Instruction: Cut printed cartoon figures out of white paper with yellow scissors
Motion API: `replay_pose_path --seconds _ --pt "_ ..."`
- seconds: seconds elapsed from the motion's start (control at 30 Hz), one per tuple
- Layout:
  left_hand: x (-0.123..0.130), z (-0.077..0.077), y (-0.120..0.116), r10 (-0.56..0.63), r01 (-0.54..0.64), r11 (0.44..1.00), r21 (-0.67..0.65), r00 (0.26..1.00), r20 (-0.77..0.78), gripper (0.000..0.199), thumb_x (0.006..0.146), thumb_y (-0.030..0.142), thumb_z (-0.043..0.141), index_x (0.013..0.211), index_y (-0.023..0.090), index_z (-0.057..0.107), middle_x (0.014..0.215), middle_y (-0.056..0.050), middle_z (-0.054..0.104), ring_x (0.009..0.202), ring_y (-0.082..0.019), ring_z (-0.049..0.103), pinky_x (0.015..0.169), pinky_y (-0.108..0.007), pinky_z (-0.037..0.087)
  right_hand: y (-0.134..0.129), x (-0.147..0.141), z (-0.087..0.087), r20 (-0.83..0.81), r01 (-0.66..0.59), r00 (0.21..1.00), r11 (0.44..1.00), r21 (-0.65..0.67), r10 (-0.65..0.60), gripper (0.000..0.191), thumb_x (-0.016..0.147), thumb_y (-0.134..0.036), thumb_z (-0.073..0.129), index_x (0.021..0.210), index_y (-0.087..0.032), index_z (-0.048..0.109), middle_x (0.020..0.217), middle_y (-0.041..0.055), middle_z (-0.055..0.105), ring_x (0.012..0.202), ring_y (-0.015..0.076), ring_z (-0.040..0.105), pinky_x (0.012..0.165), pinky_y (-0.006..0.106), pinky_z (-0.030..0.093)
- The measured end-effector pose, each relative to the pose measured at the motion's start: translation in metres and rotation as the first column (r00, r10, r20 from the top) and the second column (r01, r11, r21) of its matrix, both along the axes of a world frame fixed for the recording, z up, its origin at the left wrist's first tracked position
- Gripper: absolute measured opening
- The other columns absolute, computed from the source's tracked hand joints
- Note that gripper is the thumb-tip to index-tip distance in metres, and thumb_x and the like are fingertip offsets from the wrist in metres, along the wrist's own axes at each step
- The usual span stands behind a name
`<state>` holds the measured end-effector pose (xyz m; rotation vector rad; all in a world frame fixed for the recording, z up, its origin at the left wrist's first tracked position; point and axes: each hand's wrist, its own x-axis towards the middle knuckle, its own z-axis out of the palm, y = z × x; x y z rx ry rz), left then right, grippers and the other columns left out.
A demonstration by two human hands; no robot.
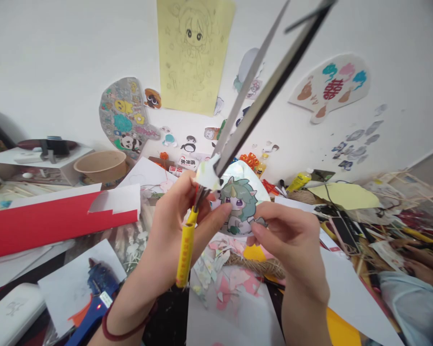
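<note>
A paper cutout of a unicorn point(243, 194) with a green mane is held up in front of me. My left hand point(180, 216) has its thumb on the cutout's left side. The same hand also holds what look like scissors point(241, 125), with two long blades spread apart and pointing up and a yellow printed handle point(185, 250) hanging below. A small pale scrap point(208, 174) sits where the blades meet. With thumb and fingers my right hand point(292, 235) pinches the cutout's lower right edge. The left fingers behind the cutout are partly hidden.
A blue glue gun point(99, 293) with a lit red light lies on white paper at lower left. Pink and pale paper scraps point(234, 283) lie below my hands. Red card point(50, 221) is at left, twine point(252, 264) in the middle. A person's hand point(424, 269) is at far right.
</note>
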<state>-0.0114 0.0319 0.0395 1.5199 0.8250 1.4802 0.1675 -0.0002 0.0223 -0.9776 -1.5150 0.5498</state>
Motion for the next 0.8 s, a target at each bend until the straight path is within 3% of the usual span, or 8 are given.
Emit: replay_pose_path --seconds 0.3,0.57,0.8 --pt "-0.0021 0.0008 -0.0001 0.009 -0.008 1.0 0.011 0.999 -0.043 0.028 0.078 0.03 0.074 0.074 0.025 0.047 0.071 0.003 0.047 0.079 -0.017 0.056 0.058 -0.027 0.043 0.0004 0.0025 -0.0012 -0.004 -0.081 0.997 0.997 0.008 0.081 0.012 0.082 -0.011 0.068 0.082 -0.022 0.074 0.066 -0.0029 0.067 0.054 0.0096 0.061 0.05 0.021 0.052" --pt "-0.0005 -0.0045 0.002 0.016 -0.019 0.993 0.12 1.0 0.027 0.026 0.077 0.02 0.075 0.074 0.023 0.049 0.068 0.004 0.045 0.066 -0.012 0.051 0.051 -0.024 0.038 -0.0022 0.0011 0.0006 -0.021 -0.061 0.998 0.998 0.008 0.061 0.019 0.082 -0.008 0.065 0.078 -0.024 0.072 0.066 -0.0051 0.065 0.059 0.0081 0.061 0.051 0.017 0.051" --pt "-0.0006 -0.0083 0.0037 0.025 -0.032 0.984 0.173 0.999 0.041 0.025 0.078 0.016 0.076 0.077 0.023 0.052 0.069 0.004 0.044 0.066 -0.011 0.05 0.051 -0.023 0.038 -0.0011 0.001 -0.0013 -0.004 -0.052 0.999 0.999 0.005 0.052 0.019 0.081 -0.007 0.066 0.078 -0.024 0.074 0.066 -0.0043 0.067 0.059 0.0091 0.06 0.055 0.02 0.053"
